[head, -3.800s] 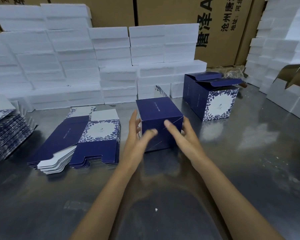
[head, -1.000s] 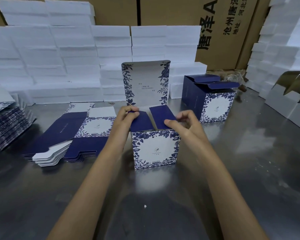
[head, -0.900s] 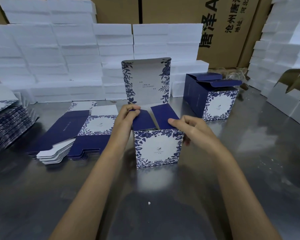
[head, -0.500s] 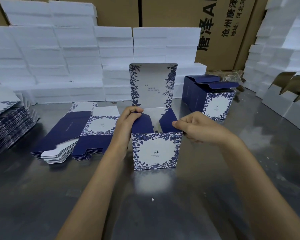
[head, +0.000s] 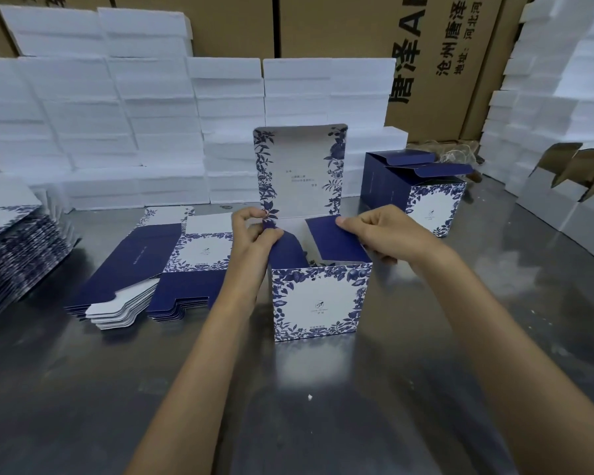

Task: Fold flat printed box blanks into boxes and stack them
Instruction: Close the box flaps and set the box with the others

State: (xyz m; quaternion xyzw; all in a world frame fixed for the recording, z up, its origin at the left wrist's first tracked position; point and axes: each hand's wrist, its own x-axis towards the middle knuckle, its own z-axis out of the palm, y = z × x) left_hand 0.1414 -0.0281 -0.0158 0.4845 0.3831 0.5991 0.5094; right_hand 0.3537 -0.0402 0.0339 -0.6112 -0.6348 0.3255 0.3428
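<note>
A grey metal counter (head: 426, 389) fills the lower view, its dull sheen throwing back soft, blurred patches of overhead light. Along its far edge white foam slabs (head: 117, 114) are piled in uneven stacks, with more white foam stacks (head: 546, 97) rising at the right. Behind them stand tall brown corrugated cartons (head: 436, 46), 1 printed with large black Chinese characters. At the right edge lie open grey-white cartons with brown inner flaps (head: 570, 186). The light is even and cool.

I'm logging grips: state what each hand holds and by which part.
Both hold the box. The left hand pinches its left navy side flap; the right hand pinches its right navy side flap at the far edge.
</note>
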